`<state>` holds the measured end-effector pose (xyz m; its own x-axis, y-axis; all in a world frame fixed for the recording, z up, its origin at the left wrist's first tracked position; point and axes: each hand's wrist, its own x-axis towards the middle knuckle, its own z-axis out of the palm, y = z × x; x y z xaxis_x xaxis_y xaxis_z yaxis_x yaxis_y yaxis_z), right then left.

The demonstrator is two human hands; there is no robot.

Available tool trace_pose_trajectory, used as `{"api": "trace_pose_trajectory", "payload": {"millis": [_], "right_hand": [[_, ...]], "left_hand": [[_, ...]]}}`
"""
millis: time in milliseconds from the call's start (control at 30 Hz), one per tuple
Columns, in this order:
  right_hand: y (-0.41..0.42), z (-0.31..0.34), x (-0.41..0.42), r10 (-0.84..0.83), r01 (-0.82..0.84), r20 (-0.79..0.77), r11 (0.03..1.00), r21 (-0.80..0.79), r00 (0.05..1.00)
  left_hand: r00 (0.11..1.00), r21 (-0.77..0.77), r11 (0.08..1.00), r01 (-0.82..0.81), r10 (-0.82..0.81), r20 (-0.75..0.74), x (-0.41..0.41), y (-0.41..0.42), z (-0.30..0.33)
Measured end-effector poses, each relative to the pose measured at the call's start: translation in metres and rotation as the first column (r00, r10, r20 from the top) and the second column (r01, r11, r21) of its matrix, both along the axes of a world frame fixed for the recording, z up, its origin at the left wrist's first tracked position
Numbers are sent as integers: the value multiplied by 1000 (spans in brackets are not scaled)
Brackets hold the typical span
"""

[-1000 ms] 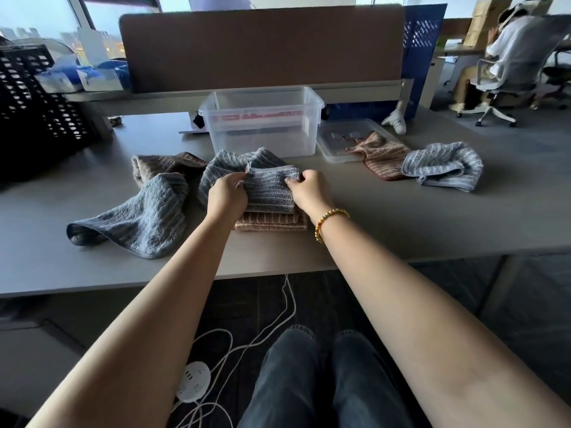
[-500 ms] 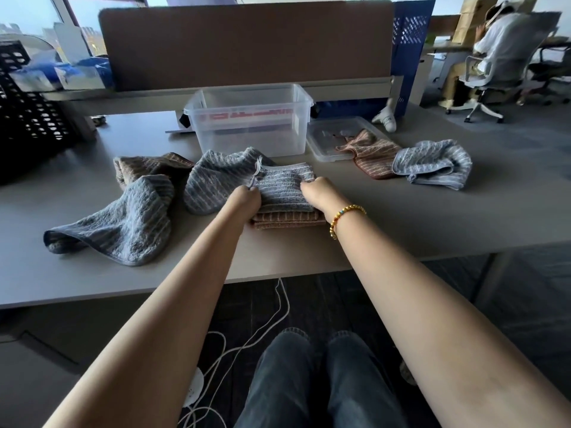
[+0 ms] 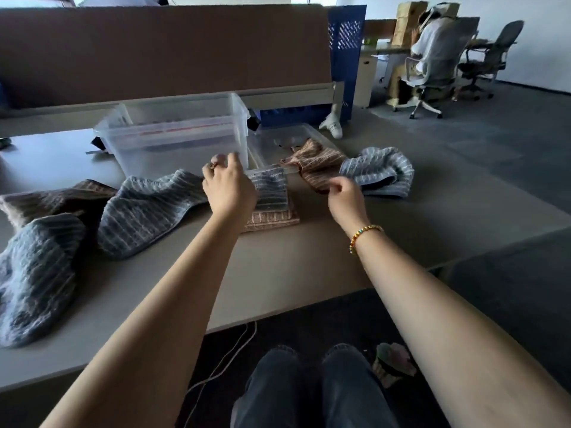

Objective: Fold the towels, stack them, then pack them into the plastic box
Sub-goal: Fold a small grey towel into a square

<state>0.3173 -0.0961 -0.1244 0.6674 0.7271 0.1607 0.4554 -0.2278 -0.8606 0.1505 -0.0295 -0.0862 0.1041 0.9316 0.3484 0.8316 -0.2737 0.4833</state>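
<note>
A folded grey striped towel (image 3: pixel 272 189) lies on a folded brown towel (image 3: pixel 272 218) in the middle of the table. My left hand (image 3: pixel 228 183) hovers over the stack's left side, fingers relaxed toward the clear plastic box (image 3: pixel 182 140), holding nothing. My right hand (image 3: pixel 346 196) is to the right of the stack, fingers loosely curled beside the near corner of an unfolded brown towel (image 3: pixel 315 162). An unfolded grey towel (image 3: pixel 377 171) lies further right. On the left lie a grey towel (image 3: pixel 148 208), a brown towel (image 3: pixel 55 196) and another grey towel (image 3: pixel 34 267).
The box's clear lid (image 3: pixel 290 137) lies right of the box, partly under the brown towel. A brown partition (image 3: pixel 154 50) and a blue panel (image 3: pixel 346 57) close the table's back. A person sits in a chair (image 3: pixel 432 63) far right. A cable (image 3: pixel 228 350) hangs below the table edge.
Both hands have let go of the folded grey towel. My left hand moved forward toward the box, my right hand moved right to the unfolded brown towel. The view swung right.
</note>
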Motion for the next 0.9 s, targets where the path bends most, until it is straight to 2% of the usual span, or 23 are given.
{"api": "trace_pose_trajectory", "payload": {"millis": [67, 167, 333, 533, 600, 733, 800, 900], "right_hand": [[-10, -6, 20, -152, 149, 171, 988, 33, 973], [-24, -9, 50, -288, 286, 329, 957, 57, 899], [-22, -20, 94, -218, 293, 389, 945, -146, 895], [-17, -21, 107, -245, 318, 358, 935, -160, 901], [-21, -21, 101, -227, 293, 351, 945, -148, 909], [-37, -17, 88, -128, 162, 265, 981, -109, 956], [-46, -16, 81, -78, 88, 173, 995, -49, 982], [-57, -15, 75, -73, 68, 113, 997, 47, 991]], "left_hand": [[986, 112, 980, 163, -158, -50, 26, -7, 6], [918, 82, 917, 392, -382, -110, 70, -24, -4], [854, -73, 864, 498, -504, -129, 115, -34, -40], [864, -85, 864, 497, -501, -46, 134, -24, -60], [864, -46, 866, 499, -501, -51, 135, -23, -62], [848, 47, 857, 514, -499, -180, 137, -27, -64], [844, 51, 859, 510, -488, -223, 135, -29, -63], [835, 39, 859, 511, -485, -259, 133, -36, -58]]}}
